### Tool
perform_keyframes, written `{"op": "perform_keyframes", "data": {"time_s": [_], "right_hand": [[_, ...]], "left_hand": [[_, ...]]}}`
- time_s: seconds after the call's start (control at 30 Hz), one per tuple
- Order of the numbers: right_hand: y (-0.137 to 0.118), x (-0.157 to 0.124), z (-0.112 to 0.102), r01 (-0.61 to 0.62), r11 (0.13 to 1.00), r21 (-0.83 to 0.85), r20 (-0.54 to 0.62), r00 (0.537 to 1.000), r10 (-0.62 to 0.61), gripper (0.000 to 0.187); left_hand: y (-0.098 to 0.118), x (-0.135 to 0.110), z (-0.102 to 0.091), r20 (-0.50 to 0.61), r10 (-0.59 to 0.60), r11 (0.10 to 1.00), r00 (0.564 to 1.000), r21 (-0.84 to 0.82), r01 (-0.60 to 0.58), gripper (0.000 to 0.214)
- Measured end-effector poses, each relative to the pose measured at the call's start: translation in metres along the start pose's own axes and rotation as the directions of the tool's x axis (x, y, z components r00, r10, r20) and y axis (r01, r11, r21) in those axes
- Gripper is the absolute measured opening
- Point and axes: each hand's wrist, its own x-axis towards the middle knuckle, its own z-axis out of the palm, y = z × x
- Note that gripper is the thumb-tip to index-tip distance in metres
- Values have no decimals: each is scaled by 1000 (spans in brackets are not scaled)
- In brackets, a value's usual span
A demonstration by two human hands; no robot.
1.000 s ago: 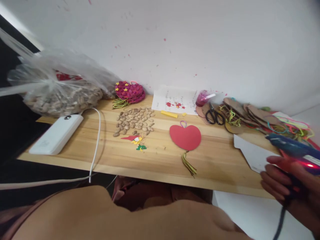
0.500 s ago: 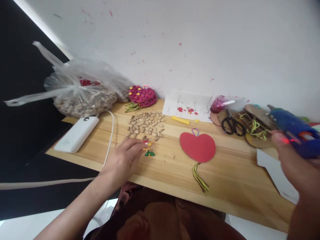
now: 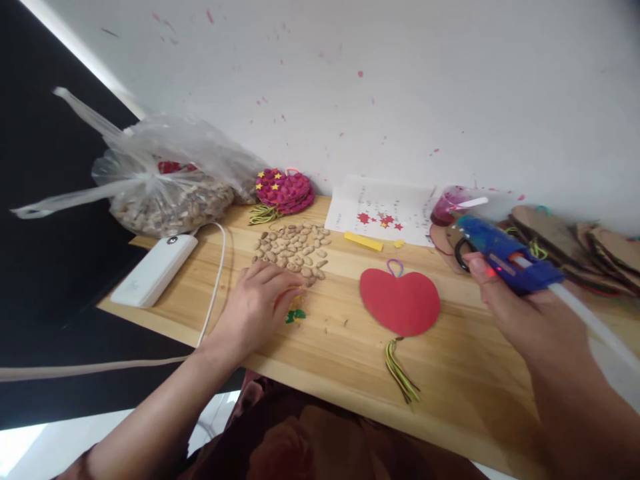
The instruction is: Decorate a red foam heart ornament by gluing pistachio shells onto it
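Observation:
My right hand (image 3: 525,307) grips a blue hot glue gun (image 3: 510,257), a white glue stick (image 3: 595,320) trailing from its back end and a red light glowing near my thumb. At the left, my left hand (image 3: 263,300) is low over the table with its fingertips pinched together. What they hold, if anything, is hidden. Small green and yellow cut pieces (image 3: 296,316) lie by those fingers. Behind them spread many pistachio-like shells (image 3: 293,247). Between my hands lies a red apple-shaped card (image 3: 400,300) with a purple loop (image 3: 395,267) on top and a yellow-green tassel (image 3: 400,373) below.
Clear plastic bags of shells (image 3: 170,193) and a white power bank (image 3: 155,270) with a cable stand left. Purple starred ornaments (image 3: 285,192), a paper sheet (image 3: 345,207) with red stars, a yellow strip (image 3: 363,241), and a cup of purple paint (image 3: 447,205) line the wall. Brown card shapes (image 3: 545,233) are stacked right.
My right hand has brought the glue gun leftward from the right edge, now over the scissors. My left hand's fingers have drawn together over the small cut pieces.

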Motion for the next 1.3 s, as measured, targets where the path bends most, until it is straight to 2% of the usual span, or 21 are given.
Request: {"op": "perform_keyframes", "data": {"time_s": [0.1,0.2,0.37,0.47,0.63,0.83,0.93,1.07,1.3], "right_hand": [[15,-7,6,-71,995,-68,60,995,76,35],[22,-14,8,-118,975,-191,112,984,141,42],[5,-15,6,-31,992,-121,155,987,49,36],[-1,-15,5,-52,993,-103,147,987,67,34],[10,-20,7,-115,986,-125,89,988,126,35],[14,-22,14,-101,991,-91,103,989,110,39],[10,-20,14,-98,992,-74,124,986,107,38],[8,-19,12,-96,993,-65,137,985,104,35],[9,-19,10,-99,994,-52,146,984,106,33]], "left_hand": [[9,8,11,50,-4,1000,999,-10,4,15],[12,5,18,57,0,1000,998,-18,1,19],[7,-11,13,58,28,998,998,-62,-25,8],[2,-17,4,42,37,992,998,-122,-31,7],[0,-23,-1,-30,-90,991,996,-104,86,22],[17,-25,18,1,-129,992,992,-3,129,48],[24,-20,29,-23,-106,994,994,-27,105,39],[19,-9,32,-19,-88,995,996,-41,87,9],[-9,-14,10,9,-146,985,989,98,144,17]]}}
